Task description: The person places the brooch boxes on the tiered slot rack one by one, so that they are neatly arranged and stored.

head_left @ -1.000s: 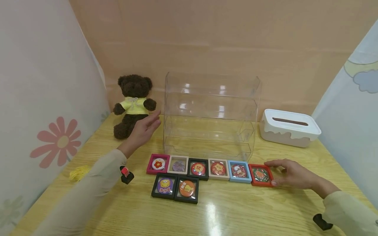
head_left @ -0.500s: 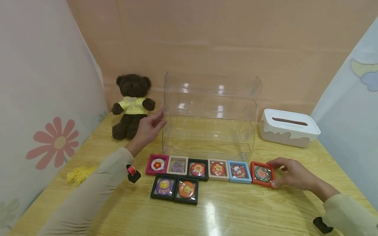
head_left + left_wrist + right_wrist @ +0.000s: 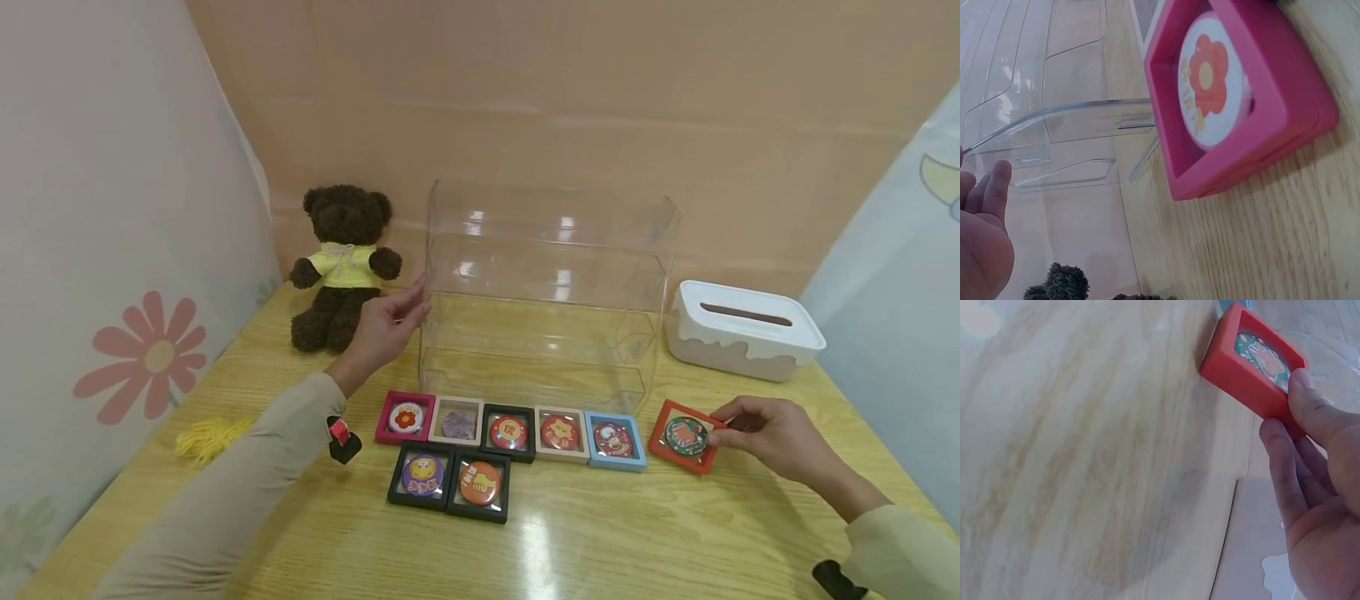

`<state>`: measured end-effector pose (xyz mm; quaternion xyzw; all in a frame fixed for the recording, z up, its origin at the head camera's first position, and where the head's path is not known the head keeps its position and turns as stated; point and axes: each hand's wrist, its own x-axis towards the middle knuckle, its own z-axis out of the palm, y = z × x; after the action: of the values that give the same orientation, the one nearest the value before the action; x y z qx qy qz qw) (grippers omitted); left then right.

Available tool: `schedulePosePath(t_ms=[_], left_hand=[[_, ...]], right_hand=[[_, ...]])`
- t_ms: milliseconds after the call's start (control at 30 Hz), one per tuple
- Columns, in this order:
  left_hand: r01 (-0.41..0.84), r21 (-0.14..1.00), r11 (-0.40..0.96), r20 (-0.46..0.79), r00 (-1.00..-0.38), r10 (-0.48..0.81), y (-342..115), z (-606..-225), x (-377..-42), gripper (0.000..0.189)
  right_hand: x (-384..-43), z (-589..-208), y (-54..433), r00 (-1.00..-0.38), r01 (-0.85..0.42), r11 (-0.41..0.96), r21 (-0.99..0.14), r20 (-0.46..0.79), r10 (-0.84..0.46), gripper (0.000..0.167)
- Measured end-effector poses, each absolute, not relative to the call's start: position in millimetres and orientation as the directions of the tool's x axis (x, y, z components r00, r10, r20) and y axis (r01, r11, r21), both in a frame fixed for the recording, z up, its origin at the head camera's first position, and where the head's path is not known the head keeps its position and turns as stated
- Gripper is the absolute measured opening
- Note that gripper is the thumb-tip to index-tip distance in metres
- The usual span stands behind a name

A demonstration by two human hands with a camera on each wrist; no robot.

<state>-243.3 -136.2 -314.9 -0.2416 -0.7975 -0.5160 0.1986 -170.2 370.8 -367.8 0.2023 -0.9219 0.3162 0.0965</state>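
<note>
So, right hand (image 3: 776, 437) pinching the red frame (image 3: 686, 436) on its three-o'clock side
Left hand (image 3: 381, 330) at the clear rack (image 3: 525, 271), nine-o'clock edge — can't tell if gripping.

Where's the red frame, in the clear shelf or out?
Out: the right hand pinches the red frame beside the blue frame, outside the clear shelf.

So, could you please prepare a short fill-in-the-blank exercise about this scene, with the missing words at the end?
1. The right hand pinches a square plastic frame whose border is ____.
2. The left hand is at the ____ side of the clear plastic tiered rack.
3. The brown plush bear wears a ____ top.
4. The front row has ____ black square frames.

Missing words: red; left; yellow; two.
</note>
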Motion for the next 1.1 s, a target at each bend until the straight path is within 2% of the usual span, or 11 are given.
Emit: schedulePosePath(t_ms=[233, 467, 567, 667, 767, 933, 1100], left_hand=[[0.574, 0.756, 0.315, 0.543, -0.818, 0.189, -135, -313, -242, 0.038], [0.551, 0.769, 0.324, 0.524, -0.834, 0.176, -136, -309, -240, 0.036], [0.54, 0.772, 0.335, 0.517, -0.841, 0.163, -136, -308, -240, 0.035], [0.532, 0.777, 0.337, 0.512, -0.845, 0.153, -136, -307, -241, 0.035], [0.535, 0.774, 0.337, 0.518, -0.842, 0.147, -136, -307, -242, 0.034], [0.547, 0.761, 0.35, 0.533, -0.834, 0.145, -134, -307, -244, 0.033], [0.536, 0.769, 0.349, 0.518, -0.842, 0.15, -134, -306, -244, 0.033]], right_hand=[[-171, -346, 380, -0.932, -0.363, 0.657, -0.661, 0.277, -0.236, 0.01], [-179, -314, 374, -0.938, -0.321, 0.582, -0.747, 0.337, -0.085, 0.01], [-185, -299, 363, -0.936, -0.325, 0.503, -0.801, 0.348, -0.05, 0.009], [-192, -284, 347, -0.939, -0.331, 0.344, -0.879, 0.342, -0.03, 0.01], [-200, -271, 330, -0.938, -0.342, 0.258, -0.904, 0.344, -0.038, 0.01], [-214, -254, 304, -0.941, -0.334, 0.356, -0.873, 0.333, -0.066, 0.011], [-229, -240, 280, -0.935, -0.352, 0.359, -0.864, 0.343, -0.09, 0.011]])
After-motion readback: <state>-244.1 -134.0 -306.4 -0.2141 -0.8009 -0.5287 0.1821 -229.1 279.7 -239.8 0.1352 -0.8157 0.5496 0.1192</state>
